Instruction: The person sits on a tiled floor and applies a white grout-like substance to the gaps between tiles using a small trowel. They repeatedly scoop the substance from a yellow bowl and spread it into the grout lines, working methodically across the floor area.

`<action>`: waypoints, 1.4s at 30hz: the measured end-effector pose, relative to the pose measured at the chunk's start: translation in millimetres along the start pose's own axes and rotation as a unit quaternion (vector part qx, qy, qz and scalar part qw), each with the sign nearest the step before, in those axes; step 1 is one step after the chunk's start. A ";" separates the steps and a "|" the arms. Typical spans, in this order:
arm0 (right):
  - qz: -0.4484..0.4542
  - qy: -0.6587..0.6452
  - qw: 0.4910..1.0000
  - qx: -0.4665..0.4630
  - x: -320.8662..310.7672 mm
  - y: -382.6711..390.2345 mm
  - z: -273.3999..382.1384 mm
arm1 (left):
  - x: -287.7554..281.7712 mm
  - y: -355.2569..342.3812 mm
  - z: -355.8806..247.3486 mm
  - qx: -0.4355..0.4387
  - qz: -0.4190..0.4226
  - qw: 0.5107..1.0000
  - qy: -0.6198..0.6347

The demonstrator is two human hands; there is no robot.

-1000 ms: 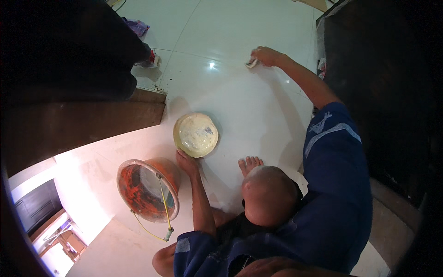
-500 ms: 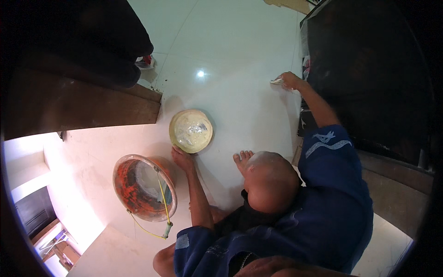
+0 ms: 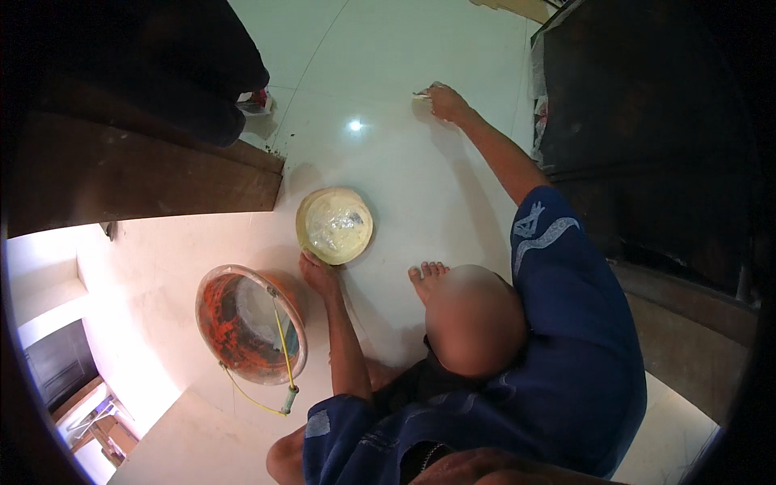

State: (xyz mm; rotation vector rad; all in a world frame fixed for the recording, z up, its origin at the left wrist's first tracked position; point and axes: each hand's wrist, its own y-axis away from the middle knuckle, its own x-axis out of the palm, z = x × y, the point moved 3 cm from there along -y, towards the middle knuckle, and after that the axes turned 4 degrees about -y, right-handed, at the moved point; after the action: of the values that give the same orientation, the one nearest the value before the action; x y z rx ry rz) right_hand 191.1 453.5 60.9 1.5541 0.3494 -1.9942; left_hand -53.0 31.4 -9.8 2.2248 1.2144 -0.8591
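A shallow, round cream bowl (image 3: pixel 365 212) stands on the tiled floor, with something pale, wet and shiny inside. My left hand (image 3: pixel 320 275) is closed on its near rim, the thumb side against the edge. Farther off to the right, my right arm reaches out over the floor. In that closed right hand (image 3: pixel 447 103) is a small whitish cloth (image 3: pixel 422 94), held low at the tile; its exact form is hard to make out.
Left of my left forearm sits an orange bucket (image 3: pixel 212 323), stained whitish, its yellow wire handle hanging down. A brown wooden base (image 3: pixel 145 179) under a dark bulk borders the left. On the right is a large black panel (image 3: pixel 647 153). My bare foot (image 3: pixel 430 277) rests nearby.
My right hand has swept left and farther away over the floor with the cloth. My left hand has stayed at the bowl's rim.
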 end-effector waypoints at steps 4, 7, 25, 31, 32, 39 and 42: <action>-0.008 0.064 0.994 0.087 22.7 19.5 10.0 | 3.1 1.5 4.4 -0.011 -0.013 1.000 -0.002; -0.055 0.134 0.988 0.051 45.7 55.6 18.0 | 6.1 -2.4 15.7 0.002 -0.024 1.000 -0.013; -0.020 0.003 0.981 0.192 21.2 140.9 -40.8 | -1.2 1.1 1.2 0.006 0.013 1.000 0.012; -0.068 -0.007 0.994 0.085 0.8 53.0 -43.5 | -1.3 -0.3 1.0 -0.003 0.008 1.000 0.021; -0.081 -0.007 0.995 0.055 3.1 37.4 -51.0 | 1.3 0.8 -2.1 -0.003 0.015 1.000 0.021; -0.010 0.044 0.999 0.004 18.5 -7.0 12.7 | -2.6 -1.5 6.1 0.014 -0.006 1.000 0.003; 0.032 0.056 0.998 0.028 18.3 6.6 12.7 | 1.5 2.5 -1.3 0.001 -0.006 1.000 0.009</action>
State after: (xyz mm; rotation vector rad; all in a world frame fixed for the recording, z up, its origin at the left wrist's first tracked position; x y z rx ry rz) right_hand 182.0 436.2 48.1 1.6944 0.2870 -1.8883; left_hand -49.8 31.9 -9.7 2.2347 1.2379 -0.8469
